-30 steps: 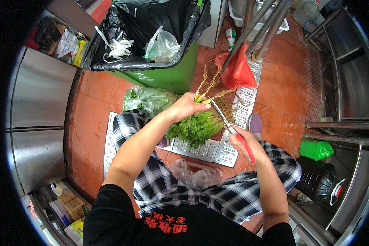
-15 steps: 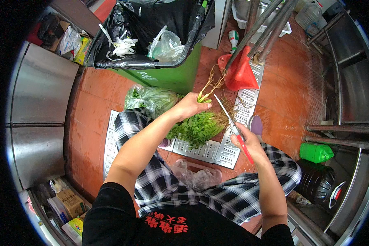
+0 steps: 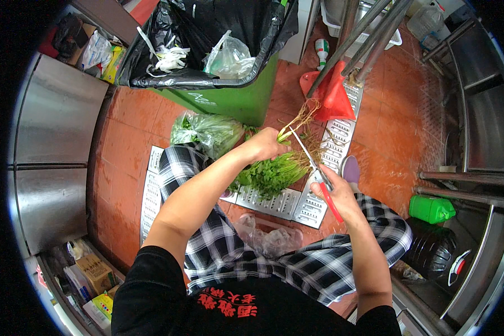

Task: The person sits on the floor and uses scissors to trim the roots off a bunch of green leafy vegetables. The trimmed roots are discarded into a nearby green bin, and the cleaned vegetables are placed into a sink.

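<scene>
My left hand (image 3: 267,144) is closed round a small bunch of rooted green stems (image 3: 284,135), whose long tan roots (image 3: 304,113) stick out away from me. In my right hand (image 3: 339,195) is a pair of scissors (image 3: 309,158) with red handles. Their blade tips reach the stems just beyond my left fingers; whether they touch is too small to tell. Below my hands a pile of leafy greens (image 3: 270,178) lies on the floor and metal grate, roots toward the right. Behind my left wrist sits a clear plastic bag (image 3: 204,133) full of greens.
A green bin (image 3: 246,98) lined with a black bag stands ahead. Right of it are a red dustpan (image 3: 336,96), metal poles and a bottle (image 3: 322,51). Between my knees lies crumpled clear plastic (image 3: 271,238). A green jug (image 3: 431,208) and dark bottle (image 3: 433,246) stand right.
The scissors have moved slightly left, so their tips now reach the stems. The held stems and roots have tilted toward the right.
</scene>
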The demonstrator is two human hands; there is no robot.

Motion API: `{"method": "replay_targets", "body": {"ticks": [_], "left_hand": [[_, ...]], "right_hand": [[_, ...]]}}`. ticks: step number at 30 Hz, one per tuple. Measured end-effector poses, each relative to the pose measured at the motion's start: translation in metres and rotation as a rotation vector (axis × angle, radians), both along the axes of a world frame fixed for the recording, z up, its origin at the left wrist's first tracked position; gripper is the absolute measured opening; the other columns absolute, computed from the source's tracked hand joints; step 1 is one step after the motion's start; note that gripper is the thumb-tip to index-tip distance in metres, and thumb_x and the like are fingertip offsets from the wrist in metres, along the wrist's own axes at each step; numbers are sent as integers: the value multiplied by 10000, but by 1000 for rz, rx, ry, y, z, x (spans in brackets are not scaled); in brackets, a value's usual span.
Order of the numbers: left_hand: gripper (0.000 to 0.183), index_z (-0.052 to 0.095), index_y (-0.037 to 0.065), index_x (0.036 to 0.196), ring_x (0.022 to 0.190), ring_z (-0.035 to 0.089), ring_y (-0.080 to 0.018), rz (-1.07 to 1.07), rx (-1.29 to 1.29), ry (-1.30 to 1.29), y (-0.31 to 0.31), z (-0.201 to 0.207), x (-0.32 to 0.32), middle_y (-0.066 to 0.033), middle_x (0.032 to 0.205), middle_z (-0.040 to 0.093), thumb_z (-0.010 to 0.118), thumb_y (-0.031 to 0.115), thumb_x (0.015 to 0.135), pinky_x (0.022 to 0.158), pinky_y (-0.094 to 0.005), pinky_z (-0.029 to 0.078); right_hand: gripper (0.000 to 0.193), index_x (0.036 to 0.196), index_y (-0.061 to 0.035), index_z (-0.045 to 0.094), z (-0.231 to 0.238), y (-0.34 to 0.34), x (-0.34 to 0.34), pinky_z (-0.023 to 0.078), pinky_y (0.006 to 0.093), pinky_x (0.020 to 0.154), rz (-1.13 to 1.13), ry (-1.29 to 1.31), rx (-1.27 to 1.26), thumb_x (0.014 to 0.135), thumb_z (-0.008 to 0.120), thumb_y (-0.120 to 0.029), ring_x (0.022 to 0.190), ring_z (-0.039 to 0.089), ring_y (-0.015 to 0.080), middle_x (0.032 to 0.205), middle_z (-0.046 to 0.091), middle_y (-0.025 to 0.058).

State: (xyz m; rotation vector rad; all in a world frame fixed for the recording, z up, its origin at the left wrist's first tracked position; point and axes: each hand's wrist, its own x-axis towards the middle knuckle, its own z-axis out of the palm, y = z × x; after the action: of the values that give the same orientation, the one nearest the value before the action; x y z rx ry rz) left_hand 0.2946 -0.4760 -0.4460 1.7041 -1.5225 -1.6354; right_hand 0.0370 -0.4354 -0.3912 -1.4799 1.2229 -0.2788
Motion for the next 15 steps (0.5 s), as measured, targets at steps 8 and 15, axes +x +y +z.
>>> {"method": "replay_targets", "body": {"ticks": [8, 15], "left_hand": [[259, 620, 0, 885, 560, 522, -157, -196, -74, -157, -2, 8, -2, -80, 609, 566, 664, 233, 781, 551, -322, 437], [375, 619, -73, 920, 715, 628, -302, -341, -84, -268, -7, 7, 0, -227, 774, 638, 671, 251, 738, 668, -394, 478]], "right_hand": [[756, 1311, 19, 439, 0, -3, -2, 397, 304, 951, -25, -123, 118, 757, 741, -397, 1124, 513, 194, 1225, 555, 145], [756, 1323, 42, 413, -8, -5, -12, 405, 309, 947, 10, -117, 145, 770, 741, -356, 1120, 508, 191, 1223, 548, 154]]}}
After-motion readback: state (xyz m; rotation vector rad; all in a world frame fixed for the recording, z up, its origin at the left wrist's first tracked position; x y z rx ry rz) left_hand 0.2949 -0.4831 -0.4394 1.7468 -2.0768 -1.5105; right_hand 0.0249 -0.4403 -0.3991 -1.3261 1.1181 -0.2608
